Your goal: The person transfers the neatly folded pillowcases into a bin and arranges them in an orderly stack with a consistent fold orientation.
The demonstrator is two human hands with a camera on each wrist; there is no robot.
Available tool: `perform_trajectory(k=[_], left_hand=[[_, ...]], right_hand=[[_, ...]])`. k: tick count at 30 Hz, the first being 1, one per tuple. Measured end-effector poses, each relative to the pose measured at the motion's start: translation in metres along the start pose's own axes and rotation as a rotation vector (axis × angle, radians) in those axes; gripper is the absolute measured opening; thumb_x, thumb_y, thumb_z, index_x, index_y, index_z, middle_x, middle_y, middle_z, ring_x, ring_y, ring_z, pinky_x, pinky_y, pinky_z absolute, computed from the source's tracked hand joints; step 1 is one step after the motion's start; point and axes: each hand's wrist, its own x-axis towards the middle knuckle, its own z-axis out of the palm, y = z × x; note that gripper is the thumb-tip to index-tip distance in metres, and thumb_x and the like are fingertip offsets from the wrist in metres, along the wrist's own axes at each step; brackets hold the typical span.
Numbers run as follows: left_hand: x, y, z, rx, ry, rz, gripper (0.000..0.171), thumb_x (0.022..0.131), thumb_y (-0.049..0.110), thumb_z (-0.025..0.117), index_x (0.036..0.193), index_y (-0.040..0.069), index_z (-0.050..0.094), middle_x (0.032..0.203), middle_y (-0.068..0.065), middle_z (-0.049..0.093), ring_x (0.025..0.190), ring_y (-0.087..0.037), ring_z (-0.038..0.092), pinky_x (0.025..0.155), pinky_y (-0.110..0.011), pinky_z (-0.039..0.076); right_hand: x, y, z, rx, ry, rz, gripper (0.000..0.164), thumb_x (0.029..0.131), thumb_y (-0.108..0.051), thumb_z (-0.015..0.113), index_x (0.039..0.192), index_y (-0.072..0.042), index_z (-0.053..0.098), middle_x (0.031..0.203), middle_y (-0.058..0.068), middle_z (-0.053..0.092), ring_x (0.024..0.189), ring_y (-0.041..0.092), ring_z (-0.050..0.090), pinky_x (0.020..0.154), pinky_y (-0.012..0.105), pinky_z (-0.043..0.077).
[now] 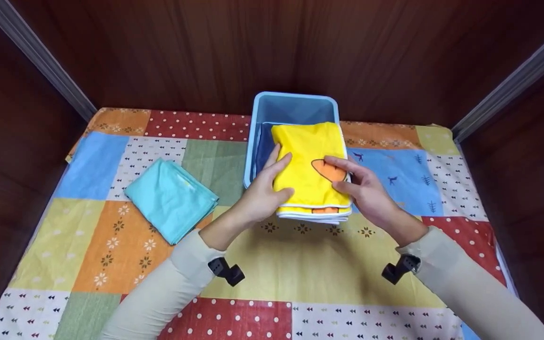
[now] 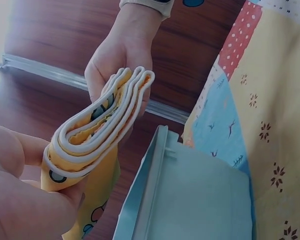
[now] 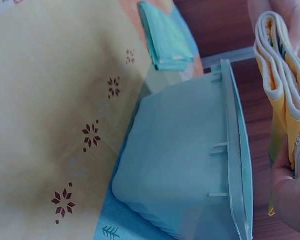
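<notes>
A folded yellow cloth (image 1: 307,165) with white piping and an orange printed patch is held above the front of a light blue plastic bin (image 1: 295,98). My left hand (image 1: 267,189) grips its left side, thumb on top. On the opposite edge, my right hand (image 1: 366,189) pinches the cloth near the orange patch. Several folded layers of the cloth (image 2: 97,127) show edge-on in the left wrist view, between both hands. Inside the bin, partly covered by the yellow cloth, is a dark blue folded cloth (image 1: 266,144).
A folded turquoise cloth (image 1: 170,200) lies left of the bin. Beneath everything is a patchwork-print tablecloth (image 1: 300,274). Dark wood-grain panels (image 1: 182,52) enclose the table at the back and sides.
</notes>
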Motion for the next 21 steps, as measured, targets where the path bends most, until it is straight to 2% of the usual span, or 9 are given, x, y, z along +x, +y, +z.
perform_trajectory(k=[6,13,21], left_hand=[[0.008,0.001,-0.006,-0.025,0.01,-0.03,0.073,0.095,-0.011,0.053,0.16,0.004,0.024,0.172,0.004,-0.005,0.154,-0.012,0.008,0.112,-0.025,0.038],[0.016,0.004,-0.011,0.007,0.019,-0.044,0.07,0.097,-0.009,0.052,0.16,0.003,0.025,0.172,0.002,-0.005,0.155,-0.012,0.003,0.116,-0.023,0.031],[0.027,0.004,-0.018,0.003,0.002,-0.043,0.071,0.096,-0.011,0.052,0.16,0.002,0.024,0.172,0.0,-0.006,0.155,-0.014,0.006,0.112,-0.023,0.038]], right_hand=[[0.009,0.0,0.003,0.012,0.012,-0.026,0.054,0.099,0.009,0.048,0.152,-0.002,0.046,0.156,0.007,0.037,0.129,0.023,0.048,0.097,0.025,0.052],[0.017,-0.004,0.003,-0.039,0.034,-0.039,0.053,0.098,0.008,0.048,0.15,-0.001,0.048,0.16,0.008,0.03,0.13,0.024,0.045,0.095,0.023,0.052],[0.026,-0.008,0.003,-0.095,0.067,-0.021,0.053,0.099,0.006,0.049,0.151,-0.004,0.049,0.168,0.005,0.018,0.145,0.022,0.028,0.098,0.02,0.049]])
